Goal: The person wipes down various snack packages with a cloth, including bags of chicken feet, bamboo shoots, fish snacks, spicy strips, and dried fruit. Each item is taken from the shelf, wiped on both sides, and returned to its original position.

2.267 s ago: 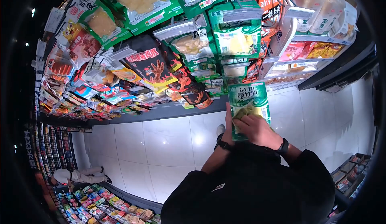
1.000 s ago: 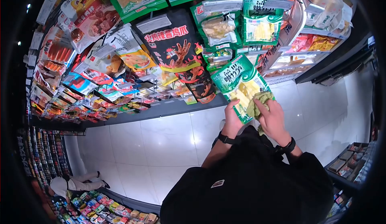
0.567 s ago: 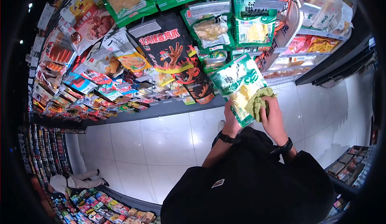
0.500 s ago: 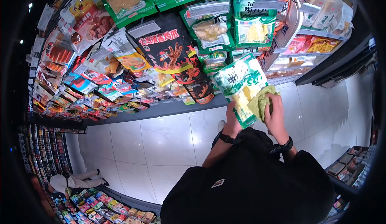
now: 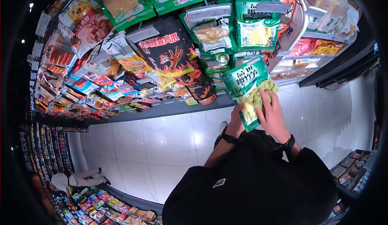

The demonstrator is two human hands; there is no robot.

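I note a rack (image 5: 169, 108) hung with snack bags across the upper frame, above a white tiled floor (image 5: 161, 144). A green packet (image 5: 242, 81) is held tilted in front of the rack's lower right edge, off the hooks. My left hand (image 5: 236, 122) grips the packet's lower edge, fingers closed. My right hand (image 5: 273, 116) is closed on a green cloth (image 5: 260, 93), pressing it against the packet's face. Both wrists carry dark bands.
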